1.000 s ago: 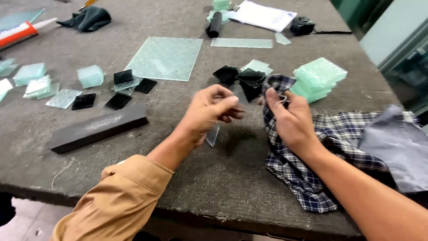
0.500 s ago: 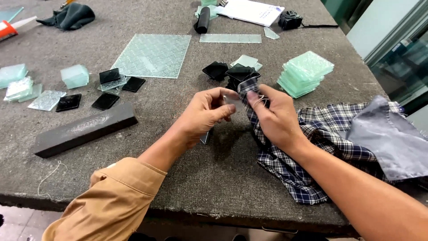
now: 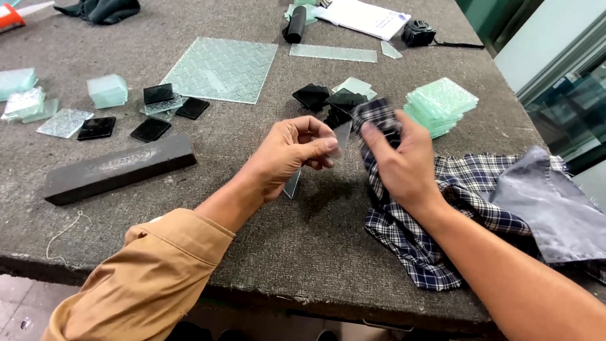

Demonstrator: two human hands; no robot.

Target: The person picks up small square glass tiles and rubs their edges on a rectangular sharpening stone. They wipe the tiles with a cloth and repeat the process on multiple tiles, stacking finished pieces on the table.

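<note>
Closer now, right hand (image 3: 404,161) bunches checked cloth (image 3: 435,221) against glass piece (image 3: 315,158) (seemingly clear) pinched by left hand (image 3: 290,151).

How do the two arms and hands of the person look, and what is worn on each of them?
The left hand is bare, with no glove or ring that can be seen. Its arm wears a tan long sleeve, loose and creased, pushed up so that the forearm is uncovered. The right hand is bare too, and its forearm shows no sleeve, watch or band in this view.
</note>
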